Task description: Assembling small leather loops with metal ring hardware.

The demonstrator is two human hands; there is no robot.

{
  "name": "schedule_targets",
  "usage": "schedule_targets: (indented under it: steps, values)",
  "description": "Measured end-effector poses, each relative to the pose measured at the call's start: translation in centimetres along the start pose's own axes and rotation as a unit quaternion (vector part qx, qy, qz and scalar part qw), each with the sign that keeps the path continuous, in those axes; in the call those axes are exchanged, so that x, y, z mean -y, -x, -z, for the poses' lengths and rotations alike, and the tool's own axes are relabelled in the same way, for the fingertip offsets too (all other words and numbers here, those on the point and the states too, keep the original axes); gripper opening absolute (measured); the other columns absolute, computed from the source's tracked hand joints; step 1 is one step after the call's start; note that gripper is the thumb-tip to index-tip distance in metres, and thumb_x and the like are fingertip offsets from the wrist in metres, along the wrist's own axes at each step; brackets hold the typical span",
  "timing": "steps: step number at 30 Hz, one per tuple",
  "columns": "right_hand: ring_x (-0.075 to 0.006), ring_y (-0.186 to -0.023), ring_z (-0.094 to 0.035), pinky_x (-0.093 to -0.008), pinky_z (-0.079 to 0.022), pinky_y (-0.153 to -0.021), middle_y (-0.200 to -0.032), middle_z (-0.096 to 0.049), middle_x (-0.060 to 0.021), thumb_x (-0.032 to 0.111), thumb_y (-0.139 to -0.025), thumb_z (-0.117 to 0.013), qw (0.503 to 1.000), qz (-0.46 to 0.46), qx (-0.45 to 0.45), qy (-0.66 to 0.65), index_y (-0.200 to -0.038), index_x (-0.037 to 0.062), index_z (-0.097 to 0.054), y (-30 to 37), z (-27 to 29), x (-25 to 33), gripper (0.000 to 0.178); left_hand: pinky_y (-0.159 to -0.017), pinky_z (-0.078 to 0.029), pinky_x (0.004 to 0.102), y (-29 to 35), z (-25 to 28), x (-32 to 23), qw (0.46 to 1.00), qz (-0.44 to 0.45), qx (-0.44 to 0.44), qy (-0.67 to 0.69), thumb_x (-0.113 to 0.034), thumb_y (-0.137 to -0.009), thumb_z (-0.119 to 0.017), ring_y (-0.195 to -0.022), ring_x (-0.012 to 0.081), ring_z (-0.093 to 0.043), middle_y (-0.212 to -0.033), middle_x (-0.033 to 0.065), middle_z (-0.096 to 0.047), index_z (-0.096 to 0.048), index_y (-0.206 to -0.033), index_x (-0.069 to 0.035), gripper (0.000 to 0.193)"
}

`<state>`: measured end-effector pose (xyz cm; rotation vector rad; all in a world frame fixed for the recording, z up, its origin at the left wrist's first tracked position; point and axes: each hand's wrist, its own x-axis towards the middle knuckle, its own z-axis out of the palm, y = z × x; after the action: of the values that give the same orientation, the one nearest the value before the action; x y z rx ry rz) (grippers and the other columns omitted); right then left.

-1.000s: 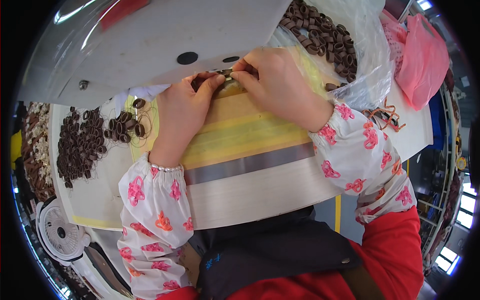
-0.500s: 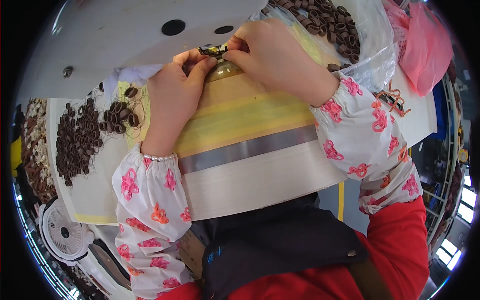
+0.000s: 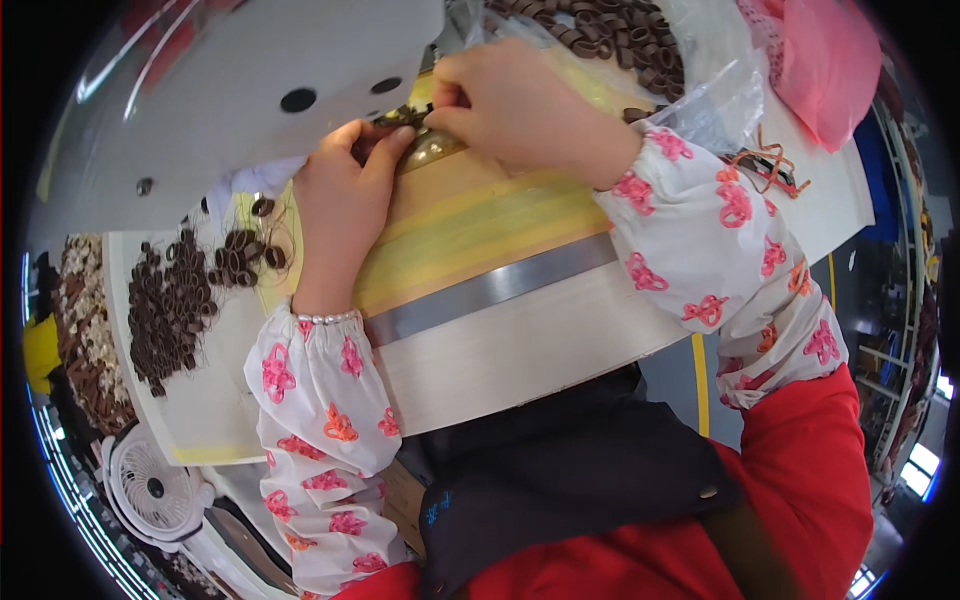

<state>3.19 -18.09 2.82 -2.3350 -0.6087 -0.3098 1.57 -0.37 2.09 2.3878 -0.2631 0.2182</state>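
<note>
Rings (image 3: 168, 315) on tbl (image 3: 500, 375) L of hands (image 3: 345, 200), more rings (image 3: 650, 55) + bag (image 3: 715, 85) fwd R, machine (image 3: 230, 110) ahead.

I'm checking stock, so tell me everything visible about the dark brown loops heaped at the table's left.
The dark brown loops are small, short bands, apparently fabric or leather. They lie jumbled at varied angles in a dense heap, fine threads trailing among them, on the pale tabletop, left of the left hand. A smaller cluster lies beside it. No hand touches them.

View tilted, shiny metal dome (image 3: 433, 149) more exposed
</note>
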Motion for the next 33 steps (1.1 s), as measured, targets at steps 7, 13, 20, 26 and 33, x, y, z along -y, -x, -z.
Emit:
schedule_targets:
  steps: [7, 13, 20, 26, 33]
  values:
    - [-0.0319, -0.058, -0.057, -0.0374, -0.046, -0.055, -0.06, -0.058, -0.0156, 0.015, -0.07, -0.064, 1.0, -0.014, -0.014, -0.001, -0.066, -0.0006, -0.054, 0.3, -0.7, 0.7, 0.018, -0.053, -0.042, 0.0316, 0.6, 0.9, 0.7, 0.999, 0.0, -0.029, 0.024, -0.02, -0.078, -0.062, -0.053, 0.0216, -0.055, -0.063, 0.0109, -0.058, -0.061, -0.085, -0.002, 0.019]
    - [-0.0221, -0.053, -0.06, -0.0318, -0.046, -0.051, -0.06, -0.059, -0.013, 0.017, -0.076, -0.063, 0.969, -0.144, 0.075, -0.184, -0.079, -0.0032, -0.055, 1.7, 1.4, 2.7, 0.022, -0.053, -0.041, 0.0348, 3.7, 1.1, -2.0, 0.99, -0.137, 0.028, 0.017, -0.007, -0.082, -0.053, -0.057, 0.0294, -0.054, -0.066, 0.0159, -0.056, -0.062, -0.09, -0.005, 0.012]
    - [-0.0169, -0.056, -0.06, -0.0281, -0.047, -0.053, -0.065, -0.06, -0.0121, 0.006, -0.076, -0.059, 0.946, -0.121, 0.082, -0.289, -0.084, -0.0047, -0.054, 3.4, 0.7, 3.0, 0.015, -0.052, -0.038, 0.0308, 4.8, 1.7, -2.5, 0.987, -0.124, 0.038, 0.094, -0.003, -0.08, -0.055, -0.055, 0.0218, -0.05, -0.062, 0.0098, -0.054, -0.062, -0.088, -0.003, 0.011]
    - [-0.015, -0.058, -0.058, -0.0275, -0.046, -0.055, -0.067, -0.059, -0.0097, 0.003, -0.076, -0.058, 0.947, -0.004, 0.139, -0.288, -0.082, -0.0033, -0.054, 6.3, 2.2, 6.6, 0.01, -0.06, -0.037, 0.0263, 2.5, 2.0, -1.4, 0.967, -0.158, 0.148, 0.135, -0.008, -0.085, -0.051, -0.065, 0.013, -0.048, -0.063, 0.0061, -0.053, -0.063, -0.083, -0.003, 0.013]
    - [-0.0117, -0.055, -0.057, -0.0217, -0.046, -0.049, -0.069, -0.06, -0.007, 0.007, -0.083, -0.057, 0.891, -0.177, 0.231, -0.347, -0.088, -0.0025, -0.049, 0.6, 2.1, 2.0, 0.014, -0.045, -0.029, 0.0232, 2.2, 1.9, -0.5, 0.986, -0.03, 0.065, 0.148, -0.013, -0.079, -0.062, -0.044, 0.0062, -0.036, -0.048, 0.0003, -0.038, -0.063, -0.092, -0.005, 0.016]
